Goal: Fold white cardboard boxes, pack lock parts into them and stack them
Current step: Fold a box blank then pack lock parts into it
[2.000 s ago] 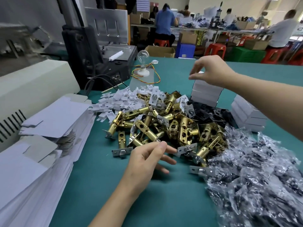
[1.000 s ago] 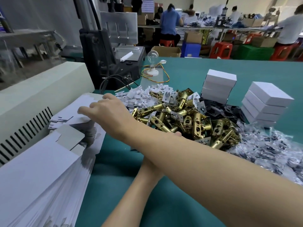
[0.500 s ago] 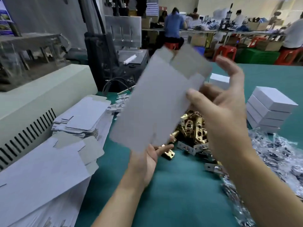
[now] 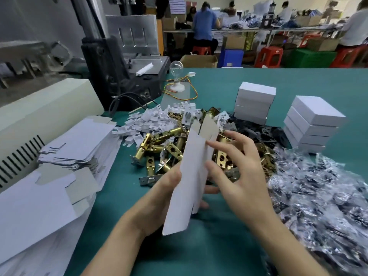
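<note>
While tilted, blank (image 4: pixel 190 172) in left hand (image 4: pixel 157 202)

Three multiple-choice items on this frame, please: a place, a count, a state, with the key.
1. The flat blanks lie: A left of the brass latches; B on the far benches; C on the plastic bags.
2. Stacks of finished white boxes: A one; B two; C four.
3. The held blank is: A a closed box; B unclosed, off the table; C flat on the table.
Key: A, they pile at the table's left; B, two stand beyond the latches; B, the left hand grips it, the right hand touches it, in the air.
</note>
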